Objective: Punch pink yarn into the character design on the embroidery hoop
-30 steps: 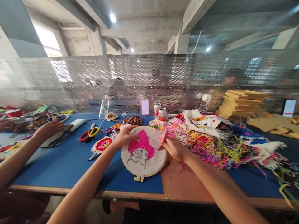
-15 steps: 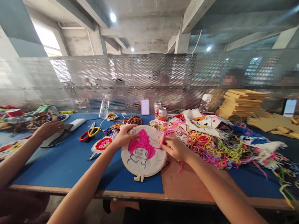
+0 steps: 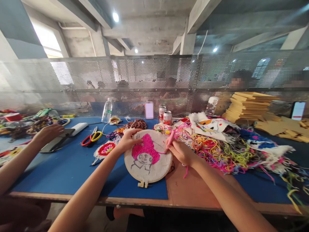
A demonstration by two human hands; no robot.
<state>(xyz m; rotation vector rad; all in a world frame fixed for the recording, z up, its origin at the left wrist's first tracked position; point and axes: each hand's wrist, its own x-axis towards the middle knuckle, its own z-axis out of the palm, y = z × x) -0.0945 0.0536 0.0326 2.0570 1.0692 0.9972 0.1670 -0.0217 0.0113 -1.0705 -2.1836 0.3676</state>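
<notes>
1. Fingers: right hand (image 3: 181, 152) is pinched shut on a pink punch needle (image 3: 170, 139), tip against the right edge of the cloth. Left hand (image 3: 127, 140) fingers are curled over the upper-left rim of the embroidery hoop (image 3: 147, 157), clamping it.
2. Hoop sits centre frame, slightly below middle, tilted up off the table (image 3: 72, 167), with its lower edge and screw clasp (image 3: 143, 184) resting on the blue mat near the front edge.
3. The cloth carries a pink tufted patch (image 3: 146, 149) above a dark line drawing, partly filled.
4. Handling, as a judgement: the hoop looks light and rigid at the rim, with taut but soft cloth inside. Grip the rim, not the fabric; pressing mid-cloth would likely slacken it. The needle is thin and light and suits a pen grip.
5. A pink yarn strand (image 3: 185, 172) hangs below the right wrist.
6. Right of centre: a big tangle of mixed yarn (image 3: 217, 151), with finished tufted pieces (image 3: 207, 124) behind it.
7. Left of centre: scissors (image 3: 90, 138) with red and yellow handles, and a small round tufted piece (image 3: 106, 149).
8. Far left: another person's hand (image 3: 47, 132) on a dark tablet (image 3: 56, 143).
9. Back edge: water bottle (image 3: 107, 111), two cans (image 3: 165, 116); a stack of cardboard (image 3: 248, 104) at upper right.
</notes>
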